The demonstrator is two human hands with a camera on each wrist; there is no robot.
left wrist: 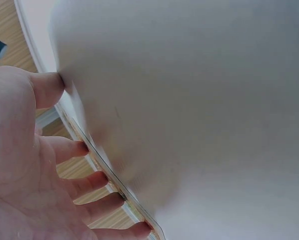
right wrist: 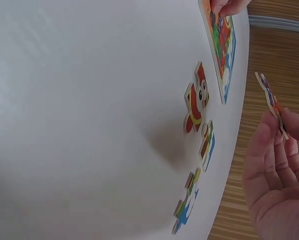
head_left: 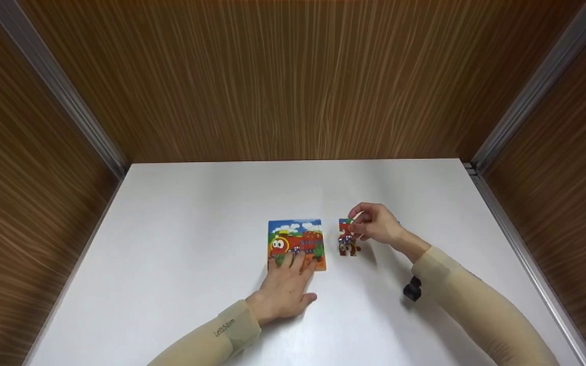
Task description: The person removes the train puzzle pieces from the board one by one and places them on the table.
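A square picture-puzzle board [head_left: 295, 229] shows a red cartoon train under a blue sky. My left hand [head_left: 288, 284] rests its straight, spread fingers on the board's near edge, with the thumb out on the table. To the right of the board, my right hand [head_left: 377, 223] pinches a puzzle piece [right wrist: 270, 100] between thumb and fingertips, raised above the table. Below it lies a red puzzle piece with cartoon eyes [right wrist: 195, 100]. Two more loose pieces show in the right wrist view: a small one [right wrist: 207, 145] and a blue and white one [right wrist: 186, 202].
The white table [head_left: 196, 213] is enclosed by wood-grain panels [head_left: 293, 81] at the back and sides, with metal rails [head_left: 506, 86] at the corners. A small black device [head_left: 412, 290] sits by the right sleeve [head_left: 476, 305].
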